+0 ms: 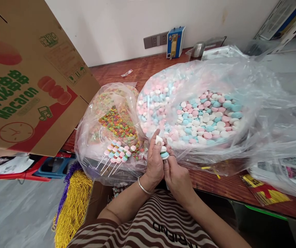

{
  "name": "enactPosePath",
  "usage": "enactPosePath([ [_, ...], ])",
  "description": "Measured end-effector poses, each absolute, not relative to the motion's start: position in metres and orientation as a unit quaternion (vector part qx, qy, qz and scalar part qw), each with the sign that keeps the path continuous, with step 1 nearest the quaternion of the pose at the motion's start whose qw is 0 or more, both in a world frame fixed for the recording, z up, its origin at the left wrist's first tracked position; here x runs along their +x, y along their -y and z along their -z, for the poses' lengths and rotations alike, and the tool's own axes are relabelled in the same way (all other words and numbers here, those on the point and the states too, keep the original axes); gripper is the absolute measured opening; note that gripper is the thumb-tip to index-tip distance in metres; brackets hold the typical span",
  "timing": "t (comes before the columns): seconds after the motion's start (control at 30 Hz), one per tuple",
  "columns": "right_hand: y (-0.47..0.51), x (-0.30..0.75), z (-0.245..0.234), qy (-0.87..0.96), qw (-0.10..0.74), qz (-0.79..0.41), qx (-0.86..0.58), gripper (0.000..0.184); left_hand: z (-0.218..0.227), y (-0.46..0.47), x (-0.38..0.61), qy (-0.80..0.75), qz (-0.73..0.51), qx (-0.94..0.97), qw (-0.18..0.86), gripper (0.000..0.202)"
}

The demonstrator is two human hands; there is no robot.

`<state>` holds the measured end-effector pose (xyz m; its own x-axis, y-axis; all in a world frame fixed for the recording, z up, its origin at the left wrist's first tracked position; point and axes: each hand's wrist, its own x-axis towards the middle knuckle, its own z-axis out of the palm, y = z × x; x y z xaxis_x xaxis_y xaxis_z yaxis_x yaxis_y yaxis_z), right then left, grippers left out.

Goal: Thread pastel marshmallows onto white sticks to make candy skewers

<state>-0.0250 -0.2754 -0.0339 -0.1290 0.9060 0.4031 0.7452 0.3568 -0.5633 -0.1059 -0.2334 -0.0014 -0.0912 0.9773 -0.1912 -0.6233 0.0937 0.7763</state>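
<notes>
My left hand and my right hand are pressed together at the near edge of a large clear bag of pink, blue and white marshmallow discs. Between their fingers is a short stack of marshmallow pieces, white on top and blue at the bottom; both hands pinch it. A silver bangle circles my left wrist. Just left of my hands, several finished marshmallow skewers lie on a smaller clear bag of colourful cereal rings.
A Macaron cardboard box leans at the left. Gold bead strings hang at the lower left. The wooden table carries a blue device by the wall sockets. Plastic-wrapped packs lie at the right.
</notes>
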Motion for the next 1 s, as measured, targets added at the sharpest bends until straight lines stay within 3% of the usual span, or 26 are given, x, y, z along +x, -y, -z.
enactPosePath([
  [0.3,0.271,-0.013,0.007,0.779,0.323,-0.236,-0.482,0.025,-0.004,0.216,-0.191,-0.498,-0.631,0.318,0.503,0.058],
  [0.43,0.278,0.001,0.004,0.778,0.339,-0.254,-0.464,0.022,-0.011,0.215,-0.284,-0.629,-0.565,0.420,0.329,0.035],
  [0.5,0.280,0.002,0.005,0.781,0.336,-0.262,-0.458,0.023,-0.011,0.212,-0.322,-0.691,-0.499,0.460,0.248,0.041],
  [0.6,0.283,-0.003,0.007,0.790,0.322,-0.263,-0.450,0.026,-0.002,0.204,-0.355,-0.718,-0.455,0.476,0.226,0.051],
  [0.83,0.284,-0.004,0.012,0.795,0.316,-0.275,-0.439,0.027,0.026,0.187,-0.369,-0.726,-0.486,0.444,0.202,0.068],
  [1.0,0.296,0.019,-0.008,0.766,0.342,-0.270,-0.472,0.027,0.002,0.201,-0.346,-0.740,-0.488,0.457,0.078,0.054],
])
